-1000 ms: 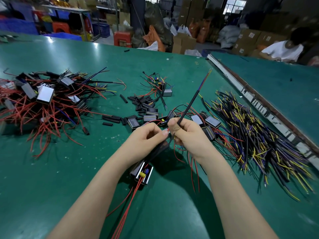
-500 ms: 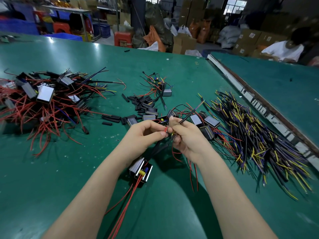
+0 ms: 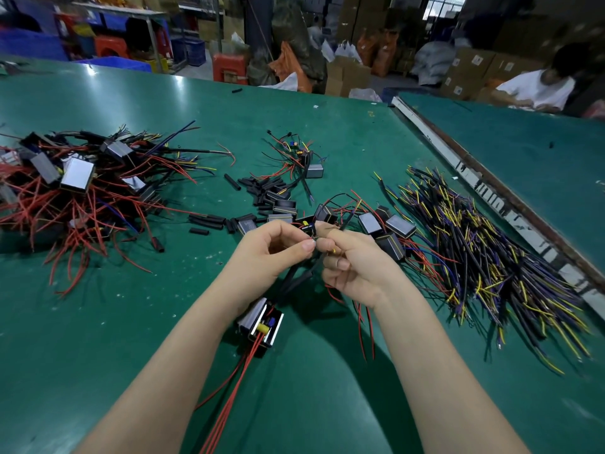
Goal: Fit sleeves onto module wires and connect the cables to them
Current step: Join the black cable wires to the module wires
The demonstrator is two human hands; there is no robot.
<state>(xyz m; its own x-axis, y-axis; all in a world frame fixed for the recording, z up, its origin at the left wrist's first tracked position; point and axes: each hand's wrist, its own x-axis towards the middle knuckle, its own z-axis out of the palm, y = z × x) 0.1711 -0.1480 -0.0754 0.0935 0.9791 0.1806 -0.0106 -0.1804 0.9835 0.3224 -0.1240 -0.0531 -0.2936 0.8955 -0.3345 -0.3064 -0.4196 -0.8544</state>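
Both hands curled, left hand (image 3: 278, 249) and right hand (image 3: 352, 263) pinching wires (image 3: 313, 239)

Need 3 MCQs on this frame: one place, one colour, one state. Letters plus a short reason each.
1. The pile of loose cables lies:
A. right of the hands
B. left of the hands
C. on the far table

2. Wires trailing from the module toward the camera are:
A. yellow
B. red
C. blue

3. The left hand is:
A. flat on the table
B. pinching a wire end
C. out of view

A: the pile lies beside the right hand.
B: red strands run down from its open end.
B: thumb and forefinger meet on a wire tip.
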